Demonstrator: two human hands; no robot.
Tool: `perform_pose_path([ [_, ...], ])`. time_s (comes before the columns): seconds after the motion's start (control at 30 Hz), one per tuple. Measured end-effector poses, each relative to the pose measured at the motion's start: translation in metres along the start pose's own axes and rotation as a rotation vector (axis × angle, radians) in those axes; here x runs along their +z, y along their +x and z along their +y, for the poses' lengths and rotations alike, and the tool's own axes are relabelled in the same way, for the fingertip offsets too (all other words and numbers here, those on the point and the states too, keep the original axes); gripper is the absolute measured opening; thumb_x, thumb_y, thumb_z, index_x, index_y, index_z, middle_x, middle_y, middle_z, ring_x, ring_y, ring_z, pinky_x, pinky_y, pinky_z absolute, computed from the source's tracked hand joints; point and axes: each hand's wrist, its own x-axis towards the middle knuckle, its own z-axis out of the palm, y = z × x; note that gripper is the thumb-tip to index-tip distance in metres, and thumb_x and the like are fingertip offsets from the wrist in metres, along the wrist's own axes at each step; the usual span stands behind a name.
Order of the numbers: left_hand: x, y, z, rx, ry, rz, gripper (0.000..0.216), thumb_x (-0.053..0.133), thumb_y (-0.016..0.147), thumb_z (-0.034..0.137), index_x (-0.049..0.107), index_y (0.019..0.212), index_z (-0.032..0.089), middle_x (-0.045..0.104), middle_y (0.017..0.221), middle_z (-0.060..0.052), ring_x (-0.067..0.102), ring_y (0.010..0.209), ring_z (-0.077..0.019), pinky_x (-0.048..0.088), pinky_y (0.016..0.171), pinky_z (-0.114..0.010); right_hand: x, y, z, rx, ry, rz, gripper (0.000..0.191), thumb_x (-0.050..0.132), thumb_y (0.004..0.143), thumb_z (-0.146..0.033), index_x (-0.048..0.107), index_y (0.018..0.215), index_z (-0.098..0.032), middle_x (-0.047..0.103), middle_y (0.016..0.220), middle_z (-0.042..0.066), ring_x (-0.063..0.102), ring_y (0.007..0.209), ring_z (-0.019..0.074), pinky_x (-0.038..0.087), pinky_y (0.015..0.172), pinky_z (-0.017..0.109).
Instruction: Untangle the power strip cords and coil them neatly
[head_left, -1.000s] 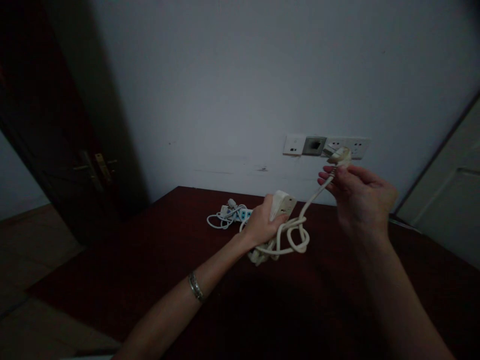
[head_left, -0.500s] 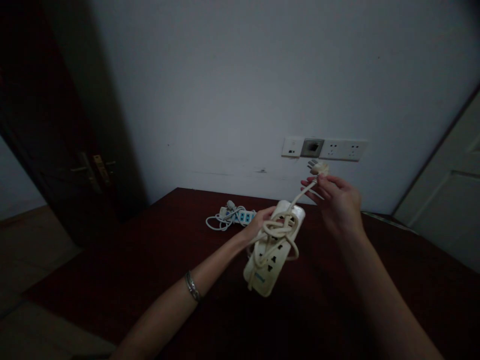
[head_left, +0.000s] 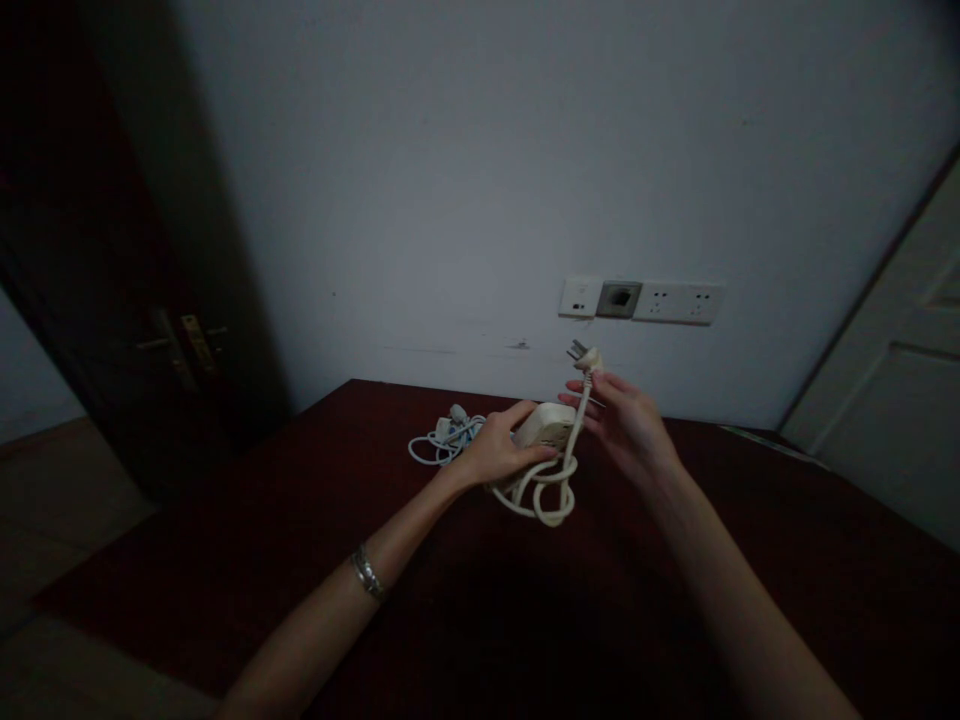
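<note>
My left hand (head_left: 501, 450) is closed around a white power strip (head_left: 546, 424), which is held up over the dark red table (head_left: 337, 510) and tilted so that one end faces up. Its cream cord (head_left: 553, 505) hangs in knotted loops below my left fingers. Between the thumb and fingers of my right hand (head_left: 626, 420) is the strip's plug (head_left: 590, 359), its metal prongs pointing up and left. A second power strip with a tangled white cord (head_left: 448, 437) lies on the table just behind my left hand, partly hidden by it.
A row of wall plates sits above the table's back edge: a white plate (head_left: 579, 297), a grey socket (head_left: 619, 299) and a white double outlet (head_left: 679, 303). A dark door with a handle (head_left: 178, 345) stands left, a pale door (head_left: 900, 400) right.
The power strip has tipped away from facing me, and my left hand now covers more of it. My right hand has moved left and slightly down with the plug.
</note>
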Motion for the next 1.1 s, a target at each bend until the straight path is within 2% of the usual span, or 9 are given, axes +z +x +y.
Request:
perform_pose_path([
  [0.1,0.001,0.002,-0.003,0.063,0.118,0.04,0.04,0.064,0.074,0.034,0.054,0.108,0.016,0.06,0.102,-0.007,0.054,0.092,-0.0196,0.043,0.083,-0.034,0.001,-0.002,-0.002,-0.02,-0.031,-0.03,0.023,0.063,0.071,-0.035,0.051,0.084,-0.021,0.068,0.077,0.005,0.067,0.074,0.0198,0.051,0.063,0.03],
  [0.27,0.003,0.002,-0.009,0.271,0.403,0.117,0.03,0.06,0.079,0.031,0.055,0.105,0.017,0.054,0.102,-0.009,0.048,0.097,-0.0214,0.042,0.085,-0.038,-0.001,0.0,0.004,-0.005,-0.068,-0.109,0.024,0.058,0.074,-0.04,0.048,0.086,-0.021,0.068,0.067,0.004,0.066,0.067,0.0196,0.048,0.052,0.026],
  [0.47,0.004,-0.001,-0.015,0.388,0.702,0.051,0.031,0.047,0.08,0.01,0.05,0.11,0.013,0.048,0.101,-0.01,0.044,0.096,-0.0203,0.043,0.081,-0.034,-0.003,0.01,0.02,0.015,-0.086,-0.144,0.03,0.066,0.065,-0.038,0.051,0.082,-0.019,0.064,0.056,0.002,0.065,0.062,0.0214,0.048,0.051,0.029],
  [0.57,0.004,-0.002,-0.019,0.41,0.792,0.061,0.033,0.045,0.079,0.006,0.049,0.111,0.012,0.047,0.102,-0.011,0.042,0.097,-0.0203,0.042,0.083,-0.034,-0.005,0.012,0.024,0.031,-0.067,-0.132,0.027,0.066,0.065,-0.036,0.052,0.081,-0.019,0.067,0.065,0.004,0.065,0.067,0.0222,0.05,0.056,0.031],
  [0.7,0.005,-0.003,-0.026,0.487,0.883,0.106,0.03,0.042,0.081,0.008,0.048,0.11,0.012,0.048,0.102,-0.012,0.043,0.095,-0.0212,0.042,0.082,-0.035,-0.009,0.011,0.028,0.156,-0.022,-0.223,0.024,0.061,0.072,-0.036,0.053,0.088,-0.021,0.07,0.086,0.007,0.066,0.072,0.0217,0.051,0.056,0.033],
  [0.77,0.008,-0.005,-0.031,0.519,0.901,0.119,0.029,0.041,0.083,0.01,0.049,0.11,0.012,0.048,0.101,-0.012,0.043,0.093,-0.0212,0.042,0.081,-0.035,-0.01,0.011,0.035,0.192,0.007,-0.236,0.025,0.059,0.072,-0.038,0.052,0.089,-0.022,0.07,0.088,0.008,0.066,0.069,0.0224,0.05,0.054,0.034],
  [0.87,0.018,-0.009,-0.038,0.513,0.904,0.133,0.029,0.04,0.083,0.011,0.049,0.111,0.011,0.049,0.099,-0.012,0.044,0.092,-0.0213,0.043,0.081,-0.036,-0.008,0.016,0.053,0.136,-0.003,-0.188,0.031,0.058,0.07,-0.046,0.05,0.086,-0.021,0.07,0.078,0.008,0.064,0.06,0.022,0.048,0.052,0.033],
  [1.0,0.036,-0.017,-0.047,0.45,0.901,0.145,0.032,0.042,0.082,0.01,0.046,0.114,0.011,0.049,0.105,-0.014,0.045,0.095,-0.0225,0.044,0.081,-0.037,-0.008,0.021,0.08,-0.097,-0.197,0.027,0.043,0.056,0.068,-0.06,0.049,0.076,-0.018,0.065,0.056,0.003,0.054,0.044,0.0145,0.042,0.045,0.024],
  [1.1,0.045,-0.02,-0.045,0.42,0.929,0.074,0.03,0.041,0.085,0.011,0.045,0.114,0.01,0.051,0.105,-0.014,0.047,0.095,-0.0224,0.045,0.08,-0.036,-0.012,0.022,0.091,-0.201,-0.248,0.124,0.046,0.051,0.07,-0.064,0.048,0.072,-0.018,0.061,0.05,0.001,0.049,0.038,0.0111,0.038,0.042,0.022],
])
